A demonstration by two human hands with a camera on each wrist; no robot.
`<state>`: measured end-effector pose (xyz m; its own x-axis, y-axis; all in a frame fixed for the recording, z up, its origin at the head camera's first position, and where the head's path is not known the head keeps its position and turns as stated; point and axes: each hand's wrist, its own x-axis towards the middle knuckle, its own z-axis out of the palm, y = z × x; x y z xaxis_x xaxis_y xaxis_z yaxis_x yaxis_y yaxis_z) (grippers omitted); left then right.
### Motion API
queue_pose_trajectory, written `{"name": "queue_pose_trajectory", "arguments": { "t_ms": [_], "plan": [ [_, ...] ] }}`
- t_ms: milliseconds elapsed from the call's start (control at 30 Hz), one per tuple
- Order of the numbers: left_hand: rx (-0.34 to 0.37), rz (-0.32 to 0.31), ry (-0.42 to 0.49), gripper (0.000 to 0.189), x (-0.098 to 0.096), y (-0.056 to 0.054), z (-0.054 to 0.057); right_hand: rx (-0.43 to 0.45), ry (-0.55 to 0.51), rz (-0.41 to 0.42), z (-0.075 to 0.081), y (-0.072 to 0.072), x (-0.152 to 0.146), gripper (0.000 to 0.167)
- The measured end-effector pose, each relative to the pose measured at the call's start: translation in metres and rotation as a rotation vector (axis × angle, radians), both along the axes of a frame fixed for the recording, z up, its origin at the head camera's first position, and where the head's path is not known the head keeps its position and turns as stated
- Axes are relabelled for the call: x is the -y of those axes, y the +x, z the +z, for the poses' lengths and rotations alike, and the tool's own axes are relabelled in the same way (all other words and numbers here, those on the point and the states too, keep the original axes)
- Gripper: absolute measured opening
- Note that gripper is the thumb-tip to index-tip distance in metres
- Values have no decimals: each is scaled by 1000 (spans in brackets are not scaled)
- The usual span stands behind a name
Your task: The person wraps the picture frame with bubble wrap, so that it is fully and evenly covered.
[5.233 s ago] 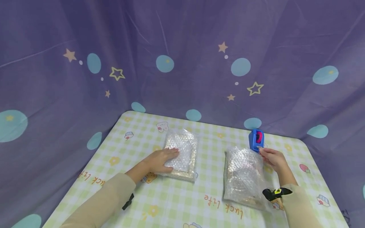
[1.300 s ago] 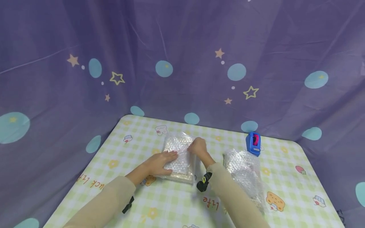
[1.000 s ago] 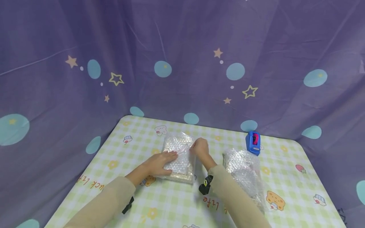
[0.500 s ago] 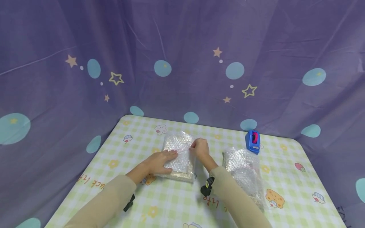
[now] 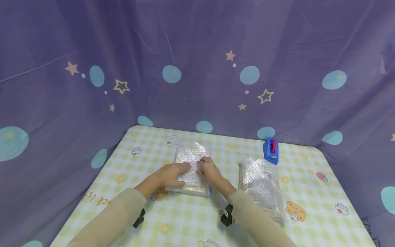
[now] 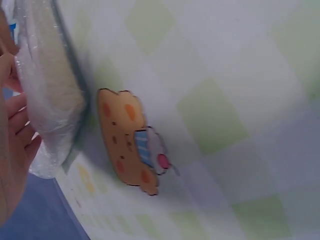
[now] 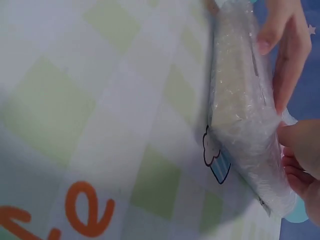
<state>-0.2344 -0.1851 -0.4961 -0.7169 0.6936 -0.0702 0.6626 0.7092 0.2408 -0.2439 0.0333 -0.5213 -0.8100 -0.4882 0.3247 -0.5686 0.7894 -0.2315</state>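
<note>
A flat package in bubble wrap (image 5: 192, 147) lies left of the table's middle; a pale frame-like border shows through the wrap along its near side. My left hand (image 5: 170, 174) rests on its left part, fingers straight and thumb apart. On the middle of the same package, the fingertips of my right hand (image 5: 211, 172) press the wrap, a gap showing between forefinger and thumb. In the right wrist view, the tips of my right hand (image 7: 305, 155) touch the plastic near my left hand (image 7: 287, 45). Whether a piece of tape lies under the fingertips is too small to tell.
Another bubble-wrapped package (image 5: 260, 187) lies to the right, close to my right sleeve. Behind it stands a blue tape dispenser (image 5: 271, 151) with a pink core. The checked tablecloth (image 5: 182, 223) reaches back to a purple curtain (image 5: 203, 96).
My right hand came from the tape dispenser to the left package's right side, where it pinched. It has since moved left onto the middle, its fingers loosening. My left hand stays in place.
</note>
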Motion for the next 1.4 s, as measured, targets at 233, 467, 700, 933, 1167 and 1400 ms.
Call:
{"name": "queue_pose_trajectory", "arguments": {
  "t_ms": [233, 467, 700, 933, 1167, 1400],
  "plan": [
    [-57, 2, 75, 57, -9, -8, 8, -34, 1, 42, -6, -2, -1, 30],
    [-43, 22, -46, 60, -20, -14, 0, -44, 56, 39, -3, 0, -1, 32],
    [-53, 27, -36, 61, -20, -13, -8, -39, 72, 24, 3, 1, -5, 37],
    [-22, 23, -46, 62, -19, -16, -7, -13, 123, 18, 0, -1, -7, 41],
    [4, 50, -83, 64, -24, -21, 7, -29, 196, 22, -1, -1, -5, 39],
    [21, 67, -89, 63, -25, -19, -4, 1, 188, 38, 5, -2, -5, 37]
  ]
}}
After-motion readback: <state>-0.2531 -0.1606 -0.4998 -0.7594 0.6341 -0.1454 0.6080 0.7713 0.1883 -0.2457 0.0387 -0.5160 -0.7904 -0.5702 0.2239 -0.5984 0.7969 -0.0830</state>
